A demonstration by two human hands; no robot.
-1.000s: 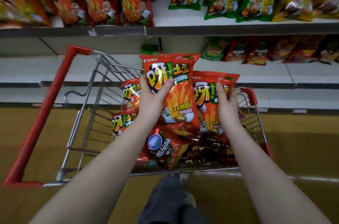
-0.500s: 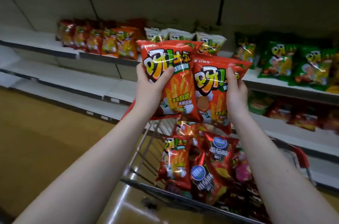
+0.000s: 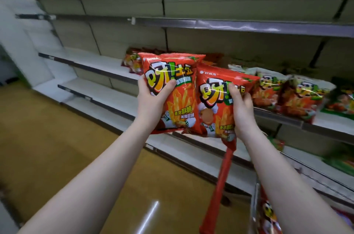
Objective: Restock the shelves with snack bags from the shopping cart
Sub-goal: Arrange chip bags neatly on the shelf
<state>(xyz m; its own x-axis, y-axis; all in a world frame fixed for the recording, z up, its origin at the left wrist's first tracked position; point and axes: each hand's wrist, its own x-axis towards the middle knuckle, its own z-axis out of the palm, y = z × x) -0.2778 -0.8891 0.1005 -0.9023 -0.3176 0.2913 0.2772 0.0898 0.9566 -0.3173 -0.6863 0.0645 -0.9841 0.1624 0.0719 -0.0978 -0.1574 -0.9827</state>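
My left hand (image 3: pixel 153 99) grips a red snack bag (image 3: pixel 172 73) printed with fries, held upright in front of the shelves. My right hand (image 3: pixel 240 107) grips a second red snack bag (image 3: pixel 212 99) of the same kind, touching the first on its right. Both bags hover before the middle shelf (image 3: pixel 99 65), where red bags (image 3: pixel 132 59) lie behind them. The shopping cart (image 3: pixel 220 182) shows only its red handle and a corner at lower right, with more bags (image 3: pixel 268 212) inside, mostly hidden by my right arm.
Red-and-white and green snack bags (image 3: pixel 298 97) line the middle shelf to the right. Bare white shelves (image 3: pixel 84 88) run left and below. A higher shelf edge (image 3: pixel 210 23) crosses above. The yellow floor (image 3: pixel 57 147) spreads to the left.
Both hands lifted the two bags out of the cart and up toward the shelves. My view turned left, so the cart slid to the lower right.
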